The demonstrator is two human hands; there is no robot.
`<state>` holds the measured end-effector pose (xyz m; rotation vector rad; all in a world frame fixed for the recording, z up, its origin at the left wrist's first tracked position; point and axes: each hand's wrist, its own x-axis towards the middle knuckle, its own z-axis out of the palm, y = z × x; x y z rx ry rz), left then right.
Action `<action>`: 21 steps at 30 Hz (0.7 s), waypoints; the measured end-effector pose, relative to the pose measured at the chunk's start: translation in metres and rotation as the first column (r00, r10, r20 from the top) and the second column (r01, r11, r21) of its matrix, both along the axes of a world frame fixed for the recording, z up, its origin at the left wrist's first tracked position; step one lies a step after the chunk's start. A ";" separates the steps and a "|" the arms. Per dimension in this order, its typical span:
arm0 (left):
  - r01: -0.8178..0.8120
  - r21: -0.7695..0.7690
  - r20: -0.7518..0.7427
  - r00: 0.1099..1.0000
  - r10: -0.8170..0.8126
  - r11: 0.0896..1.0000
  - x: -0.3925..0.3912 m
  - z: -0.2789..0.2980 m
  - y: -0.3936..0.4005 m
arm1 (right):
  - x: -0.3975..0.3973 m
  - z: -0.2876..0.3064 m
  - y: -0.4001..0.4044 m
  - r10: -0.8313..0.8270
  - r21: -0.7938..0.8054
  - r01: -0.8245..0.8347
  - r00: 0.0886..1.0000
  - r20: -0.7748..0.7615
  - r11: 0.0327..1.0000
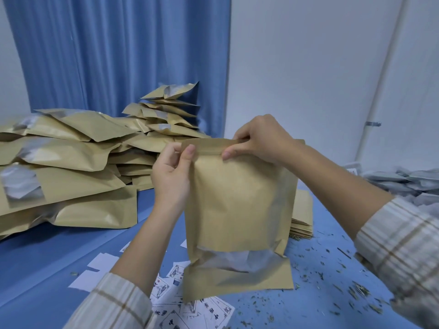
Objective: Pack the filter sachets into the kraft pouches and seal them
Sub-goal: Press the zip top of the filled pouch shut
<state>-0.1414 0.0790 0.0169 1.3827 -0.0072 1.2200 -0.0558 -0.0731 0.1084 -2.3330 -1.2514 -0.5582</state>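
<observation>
- Printed paper slips [190,307] lie on the blue bench [47,264] below the grip; their characters are too blurred to read.
- Left hand [171,172] and right hand [259,141] each pinch the top strip of an upright kraft pouch [237,210].
- Beyond the left grip, filled pouches [66,167] are piled.

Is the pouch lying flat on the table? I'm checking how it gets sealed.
No, the kraft pouch is held upright, with the left hand and right hand pinching its top edge.
</observation>
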 end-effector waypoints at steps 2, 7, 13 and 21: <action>-0.001 -0.011 0.013 1.000 0.002 1.000 0.002 0.001 0.000 | 0.004 -0.002 -0.006 -0.053 -0.036 0.056 0.996 0.076 0.998; -0.015 -0.002 -0.007 1.000 0.015 1.000 0.007 0.004 -0.007 | 0.011 -0.013 -0.012 -0.196 -0.013 0.210 0.931 0.307 0.978; 0.062 -0.089 -0.075 0.995 -0.069 0.994 0.000 0.000 0.014 | 0.041 -0.030 -0.052 -0.247 0.245 0.224 0.966 0.070 0.943; 0.368 -0.176 -0.528 0.748 -0.403 0.913 -0.004 -0.062 0.020 | 0.036 -0.061 -0.045 0.080 0.746 0.125 0.969 -0.232 0.654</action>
